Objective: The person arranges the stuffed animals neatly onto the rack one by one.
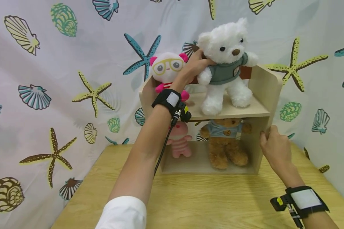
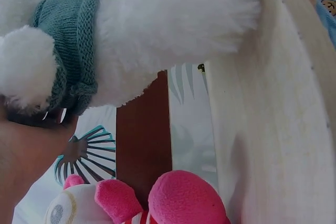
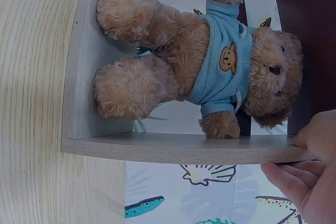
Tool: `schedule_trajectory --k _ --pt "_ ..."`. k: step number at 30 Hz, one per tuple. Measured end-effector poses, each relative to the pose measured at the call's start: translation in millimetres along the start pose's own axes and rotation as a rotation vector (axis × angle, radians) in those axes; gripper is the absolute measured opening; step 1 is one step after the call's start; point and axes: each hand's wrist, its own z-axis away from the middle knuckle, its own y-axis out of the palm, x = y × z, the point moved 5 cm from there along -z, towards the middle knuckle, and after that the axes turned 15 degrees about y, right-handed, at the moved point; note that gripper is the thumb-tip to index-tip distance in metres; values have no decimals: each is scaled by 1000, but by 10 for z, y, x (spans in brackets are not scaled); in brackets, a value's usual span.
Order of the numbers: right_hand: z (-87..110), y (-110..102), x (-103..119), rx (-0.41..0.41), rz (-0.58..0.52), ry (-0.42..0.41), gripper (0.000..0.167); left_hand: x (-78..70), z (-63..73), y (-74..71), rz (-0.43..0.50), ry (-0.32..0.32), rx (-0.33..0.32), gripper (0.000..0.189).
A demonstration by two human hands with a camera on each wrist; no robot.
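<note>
A white teddy bear (image 1: 225, 70) in a dark green knitted sweater stands on the upper board of a small wooden shelf (image 1: 265, 86). My left hand (image 1: 196, 65) grips it from the side behind its neck and arm; the fingertips are hidden behind the bear. In the left wrist view the bear's feet are right at the board. My right hand (image 1: 276, 148) holds the edge of the shelf's right side panel, thumb inside and fingers outside, as the right wrist view shows. Beside my left wrist sits a panda doll (image 1: 167, 68) with pink ears and yellow glasses.
On the lower board are a brown teddy bear (image 1: 226, 146) in a light blue top and a pink striped doll (image 1: 180, 143). The shelf stands on a wooden table (image 1: 200, 200). Behind it hangs a white curtain (image 1: 60, 111) printed with shells and starfish.
</note>
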Motion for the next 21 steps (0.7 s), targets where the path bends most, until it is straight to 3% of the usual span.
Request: schedule_trajectory --k 3,15,21 --pt "-9 2 9 -1 -1 -5 25 22 -22 2 -27 0 -9 57" --pt "-43 35 -5 -16 3 8 25 74 -105 116 42 29 3 50" --pt "-36 -2 -3 -23 6 5 24 102 -135 154 24 12 -11 50"
